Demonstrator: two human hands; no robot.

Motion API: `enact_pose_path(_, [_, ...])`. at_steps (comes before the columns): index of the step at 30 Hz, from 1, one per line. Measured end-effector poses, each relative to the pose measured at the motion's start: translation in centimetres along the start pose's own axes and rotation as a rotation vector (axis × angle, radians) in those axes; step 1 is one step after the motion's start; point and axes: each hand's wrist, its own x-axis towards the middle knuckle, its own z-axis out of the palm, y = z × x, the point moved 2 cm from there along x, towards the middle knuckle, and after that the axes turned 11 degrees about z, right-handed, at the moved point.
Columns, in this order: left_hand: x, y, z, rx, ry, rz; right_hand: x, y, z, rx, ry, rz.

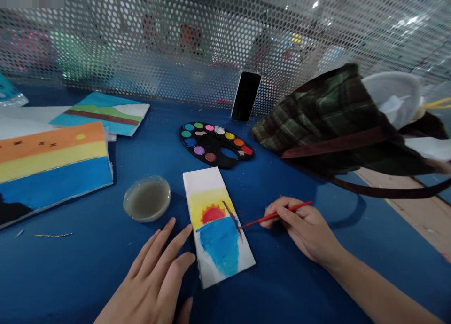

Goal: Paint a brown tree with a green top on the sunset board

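Note:
A narrow white painting board (pixel 214 183) lies on the blue table, with a yellow sky, a red sun and blue water painted on it. Down its right side runs a thin brown painted stroke. My right hand (pixel 303 225) pinches a red paintbrush (pixel 271 216), whose tip meets the board at that stroke. Spread fingers of my left hand (pixel 160 267) rest at the board's left edge. Behind the board is a black palette (pixel 225 162) with wells of many colours. A clear bowl (pixel 147 199) of greyish water stands just beyond my left hand.
Two painted boards lie at left: an orange-and-blue seascape (pixel 59 173) and a smaller green-and-blue landscape (pixel 105 111). A phone (pixel 245 96) leans against the perforated metal screen (pixel 158 46). At right sits a plaid bag (pixel 327 112), its brown strap (pixel 394 191) looping over the table.

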Motion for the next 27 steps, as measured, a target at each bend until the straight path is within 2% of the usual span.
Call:
enact_pose_path(7, [-0.01,0.02,0.01,0.010,0.026,0.000,-0.09,0.09,-0.12,-0.029,-0.020,-0.017])
enact_pose_path(12, [-0.13,0.11,0.08,-0.003,0.000,-0.001,-0.35,0.25,-0.32,-0.129,-0.040,-0.050])
enact_pose_path(16, [-0.14,0.11,0.03,-0.014,0.005,-0.007,-0.39,0.37,-0.46,-0.140,-0.010,-0.066])
enact_pose_path(20, [-0.01,0.04,0.17,-0.027,0.013,-0.020,-0.46,0.41,-0.38,-0.170,-0.052,-0.103])
enact_pose_path(24, [-0.01,0.02,0.24,-0.042,0.009,-0.027,-0.60,0.44,-0.37,-0.168,-0.033,-0.101])
enact_pose_path(27, [-0.19,0.06,0.14,-0.055,-0.001,-0.037,-0.72,0.34,-0.21,-0.178,-0.095,-0.119])
